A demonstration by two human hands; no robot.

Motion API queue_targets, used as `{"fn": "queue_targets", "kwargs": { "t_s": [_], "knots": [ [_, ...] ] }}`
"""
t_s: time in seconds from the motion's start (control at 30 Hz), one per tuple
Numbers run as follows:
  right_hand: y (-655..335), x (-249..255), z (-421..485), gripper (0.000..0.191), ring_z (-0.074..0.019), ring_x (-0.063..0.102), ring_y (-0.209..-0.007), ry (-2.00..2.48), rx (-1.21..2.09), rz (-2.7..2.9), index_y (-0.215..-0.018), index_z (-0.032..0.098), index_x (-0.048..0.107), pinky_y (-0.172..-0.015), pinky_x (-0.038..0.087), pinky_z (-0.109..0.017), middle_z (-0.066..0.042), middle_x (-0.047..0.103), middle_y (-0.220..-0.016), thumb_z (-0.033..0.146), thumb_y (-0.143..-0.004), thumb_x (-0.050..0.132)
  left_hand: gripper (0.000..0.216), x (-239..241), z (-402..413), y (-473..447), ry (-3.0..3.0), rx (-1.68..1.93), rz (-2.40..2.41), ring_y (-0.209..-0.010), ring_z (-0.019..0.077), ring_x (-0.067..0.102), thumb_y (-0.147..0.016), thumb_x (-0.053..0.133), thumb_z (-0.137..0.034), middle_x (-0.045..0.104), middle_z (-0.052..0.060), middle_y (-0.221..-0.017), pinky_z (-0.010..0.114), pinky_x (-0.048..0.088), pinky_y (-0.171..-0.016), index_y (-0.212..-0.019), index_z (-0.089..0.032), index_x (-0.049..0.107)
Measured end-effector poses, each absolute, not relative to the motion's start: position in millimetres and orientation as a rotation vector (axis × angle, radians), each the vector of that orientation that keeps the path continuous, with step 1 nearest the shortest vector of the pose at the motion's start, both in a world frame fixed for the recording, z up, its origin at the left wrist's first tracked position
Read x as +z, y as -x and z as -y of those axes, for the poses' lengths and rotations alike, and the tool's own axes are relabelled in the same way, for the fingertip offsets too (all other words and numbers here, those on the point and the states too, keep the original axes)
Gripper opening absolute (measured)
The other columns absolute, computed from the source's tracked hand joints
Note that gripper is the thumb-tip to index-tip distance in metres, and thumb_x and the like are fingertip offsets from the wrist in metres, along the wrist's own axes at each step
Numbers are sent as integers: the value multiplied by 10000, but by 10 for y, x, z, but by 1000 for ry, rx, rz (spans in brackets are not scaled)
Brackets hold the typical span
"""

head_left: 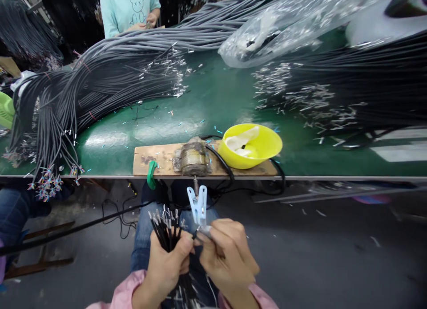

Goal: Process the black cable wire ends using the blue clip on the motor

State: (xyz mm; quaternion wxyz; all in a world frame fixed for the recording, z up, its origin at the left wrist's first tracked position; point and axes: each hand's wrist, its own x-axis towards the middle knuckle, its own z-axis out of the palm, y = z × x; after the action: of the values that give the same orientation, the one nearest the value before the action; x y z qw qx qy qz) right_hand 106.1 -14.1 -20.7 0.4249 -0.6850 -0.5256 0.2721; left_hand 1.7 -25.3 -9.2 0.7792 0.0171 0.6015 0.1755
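Note:
My left hand (168,260) is closed round a bundle of black cables (166,231), whose stripped silvery ends point up and away from me. Close beside it, my right hand (227,253) has its fingers pinched at one cable end, just below a light blue clothespin (198,205). That clothespin sits on the shaft of a small motor (194,157) at the table edge. Exactly what lies between my right fingertips is partly hidden, but a cable end runs into them from the left hand.
The motor is mounted on a wooden board (142,160) with a green clip (151,174). A yellow bowl (267,148) holds white pieces. Cable bundles (110,77) lie left, more black cables (373,86) right, on the green table (220,95). A person (130,10) works opposite.

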Motion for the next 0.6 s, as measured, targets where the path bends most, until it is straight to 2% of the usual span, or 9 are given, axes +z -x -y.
{"fn": "queue_targets", "kwargs": {
  "t_s": [0.07, 0.13, 0.2, 0.27, 0.37, 0.5, 0.6],
  "knots": [
    [-1095, -223, 129, 146, -101, 494, -612, 1692, 960, 1139, -674, 157, 567, -593, 416, -216, -40, 549, -629, 210, -808, 544, 456, -100, 207, 14, -89, 398, -1307, -353, 1, 254, -655, 669, -551, 334, -59, -460, 162, 189, -352, -683, -112, 551],
    [-1154, -245, 99, 318, -85, 460, -556, 1617, 1468, 777, -644, 137, 572, -534, 393, -202, -43, 535, -609, 410, -807, 553, 413, -103, 138, 39, -157, 437, -1325, -413, 30, 361, -623, 720, -493, 428, -19, -509, 177, 290, -398, -637, -101, 590],
    [-1245, -274, 41, 464, -72, 428, -529, 1454, 1951, 422, -633, 120, 584, -491, 368, -185, -38, 519, -589, 577, -708, 598, 341, -101, 64, 57, -218, 484, -1346, -541, 84, 477, -601, 756, -424, 526, 28, -605, 216, 406, -523, -605, -109, 626],
    [-1356, -309, -48, 495, -70, 436, -548, 1348, 2231, 250, -638, 110, 598, -503, 371, -174, -27, 517, -579, 594, -590, 690, 262, -93, 7, 71, -275, 501, -1382, -620, 128, 513, -585, 776, -365, 565, 56, -653, 255, 445, -612, -585, -128, 663],
    [-1475, -360, -220, 424, -78, 478, -603, 1480, 2208, 231, -656, 108, 602, -569, 408, -179, -26, 557, -626, 497, -572, 747, 152, -71, -28, 98, -388, 463, -1463, -589, 146, 505, -586, 780, -293, 576, 76, -661, 269, 440, -560, -594, -160, 707],
    [-1396, -383, -424, 522, -61, 428, -535, 1502, 2023, 188, -605, 108, 573, -497, 366, -171, -22, 530, -574, 625, -623, 642, 62, -46, -34, 134, -520, 492, -1475, -595, 159, 536, -607, 766, -237, 578, 68, -631, 280, 456, -580, -598, -193, 724],
    [-1241, -372, -481, 527, -65, 446, -526, 1444, 1984, 120, -617, 109, 587, -477, 363, -167, -26, 538, -565, 632, -607, 650, 42, -57, -59, 118, -547, 547, -1488, -621, 156, 555, -604, 768, -212, 579, 53, -630, 277, 472, -627, -598, -209, 726]
  ]
}}
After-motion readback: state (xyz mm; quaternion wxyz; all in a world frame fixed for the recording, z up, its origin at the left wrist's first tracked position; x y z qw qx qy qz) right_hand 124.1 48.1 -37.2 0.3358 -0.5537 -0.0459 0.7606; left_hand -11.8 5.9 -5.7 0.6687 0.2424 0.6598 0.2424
